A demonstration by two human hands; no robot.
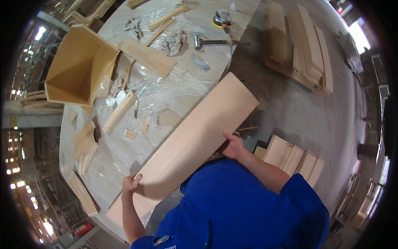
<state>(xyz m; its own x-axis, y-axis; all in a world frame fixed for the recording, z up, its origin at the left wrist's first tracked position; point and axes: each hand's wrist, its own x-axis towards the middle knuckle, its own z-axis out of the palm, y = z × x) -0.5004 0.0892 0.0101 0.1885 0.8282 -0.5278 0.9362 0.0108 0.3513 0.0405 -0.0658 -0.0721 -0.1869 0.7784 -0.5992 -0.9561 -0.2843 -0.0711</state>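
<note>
A long, pale wooden board (pixel 195 137) lies slantwise in front of me, running from the lower left to the upper right over the table's near edge. My left hand (pixel 132 183) grips its left long edge near the lower end, thumb on top. On the opposite edge, toward the middle, my right hand (pixel 233 145) holds the board with the thumb on top and the fingers hidden beneath. The table (pixel 124 153) under it is covered in clear plastic film.
A hammer (pixel 207 42), a sander (pixel 222 19), a clamp (pixel 134 27) and wood offcuts (pixel 119 111) lie on the table. An open wooden box (pixel 76 68) stands at the left. Stacked boards (pixel 304 45) and more wooden pieces (pixel 286 153) sit on the right.
</note>
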